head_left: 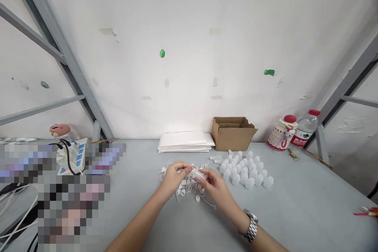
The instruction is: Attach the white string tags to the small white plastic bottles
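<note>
My right hand [213, 183], with a metal watch on the wrist, is closed around a small translucent white tube [198, 173] near the middle of the table. At the tube's upper left end, my left hand [176, 175] pinches something too small to make out. Under and around both hands lies a loose pile of small white caps with cords [183, 189]. Just right of my right hand, several translucent white rounded pieces [244, 168] stand close together.
White flat sheets [186, 142] are stacked by the wall beside an open cardboard box [234, 136]. At the back right are a red-lidded white jar [282, 134] and a clear bottle [305, 130]. A power strip [72, 156] with cables sits on the left.
</note>
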`<control>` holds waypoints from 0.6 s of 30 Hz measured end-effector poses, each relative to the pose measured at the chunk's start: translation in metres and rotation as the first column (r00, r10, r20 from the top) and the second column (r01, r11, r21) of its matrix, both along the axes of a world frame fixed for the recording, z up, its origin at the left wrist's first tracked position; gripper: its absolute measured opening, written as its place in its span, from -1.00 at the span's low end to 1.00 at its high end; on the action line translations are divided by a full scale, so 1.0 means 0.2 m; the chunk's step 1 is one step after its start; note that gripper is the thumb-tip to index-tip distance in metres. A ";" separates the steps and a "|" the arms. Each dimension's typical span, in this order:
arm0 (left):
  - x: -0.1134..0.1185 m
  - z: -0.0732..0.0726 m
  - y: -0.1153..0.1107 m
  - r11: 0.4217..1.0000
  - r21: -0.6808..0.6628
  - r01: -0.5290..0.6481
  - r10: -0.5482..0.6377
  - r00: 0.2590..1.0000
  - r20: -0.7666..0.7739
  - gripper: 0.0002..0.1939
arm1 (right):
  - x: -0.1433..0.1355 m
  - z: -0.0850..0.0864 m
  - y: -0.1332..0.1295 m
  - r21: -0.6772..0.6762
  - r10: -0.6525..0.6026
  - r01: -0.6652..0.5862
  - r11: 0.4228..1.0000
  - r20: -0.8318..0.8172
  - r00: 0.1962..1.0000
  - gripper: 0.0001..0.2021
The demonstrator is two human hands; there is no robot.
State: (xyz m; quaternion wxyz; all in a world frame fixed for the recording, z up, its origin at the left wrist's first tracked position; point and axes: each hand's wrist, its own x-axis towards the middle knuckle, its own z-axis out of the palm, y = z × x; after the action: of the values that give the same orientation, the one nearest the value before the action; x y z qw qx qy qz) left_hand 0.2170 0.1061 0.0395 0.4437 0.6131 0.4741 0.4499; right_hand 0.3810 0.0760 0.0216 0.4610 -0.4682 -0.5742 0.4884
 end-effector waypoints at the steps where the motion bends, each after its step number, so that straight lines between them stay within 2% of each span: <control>1: 0.00 0.00 0.00 1.000 0.000 0.010 -0.010 1.000 -0.006 -0.78 | 0.00 0.00 0.00 0.034 -0.034 0.033 0.999 0.034 0.999 -0.66; 3: 0.01 0.01 -0.01 0.999 0.028 0.029 -0.028 0.999 -0.026 -0.79 | 0.00 -0.01 0.00 0.036 -0.034 0.033 0.999 0.029 0.999 -0.69; 7: 0.01 0.04 -0.04 0.989 0.136 0.054 -0.046 0.997 -0.059 -0.83 | 0.01 0.01 0.01 -0.097 0.123 -0.145 0.985 -0.201 0.972 -0.66; 10: 0.00 0.06 -0.05 0.979 0.178 0.098 -0.087 0.994 -0.067 -0.84 | 0.02 0.03 0.00 -0.169 0.227 -0.314 0.934 -0.394 0.890 -0.66; 13: 0.00 0.07 -0.05 0.974 0.177 0.139 -0.129 0.989 -0.068 -0.85 | 0.02 0.04 -0.02 -0.240 0.274 -0.450 0.860 -0.528 0.804 -0.68; 16: -0.01 0.06 -0.04 0.976 0.155 0.150 -0.144 0.988 -0.047 -0.85 | 0.02 0.05 -0.03 -0.283 0.271 -0.485 0.827 -0.556 0.786 -0.68; 18: 0.00 0.05 -0.03 0.982 0.113 0.149 -0.151 0.989 0.008 -0.81 | 0.02 0.06 -0.02 -0.273 0.261 -0.453 0.849 -0.527 0.808 -0.67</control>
State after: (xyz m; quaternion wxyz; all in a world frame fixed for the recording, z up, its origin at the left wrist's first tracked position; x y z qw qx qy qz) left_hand 0.2167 0.0992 0.0491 0.4450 0.6673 0.3970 0.4461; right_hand 0.3846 0.0710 0.0327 0.3824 -0.2975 -0.4159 0.7696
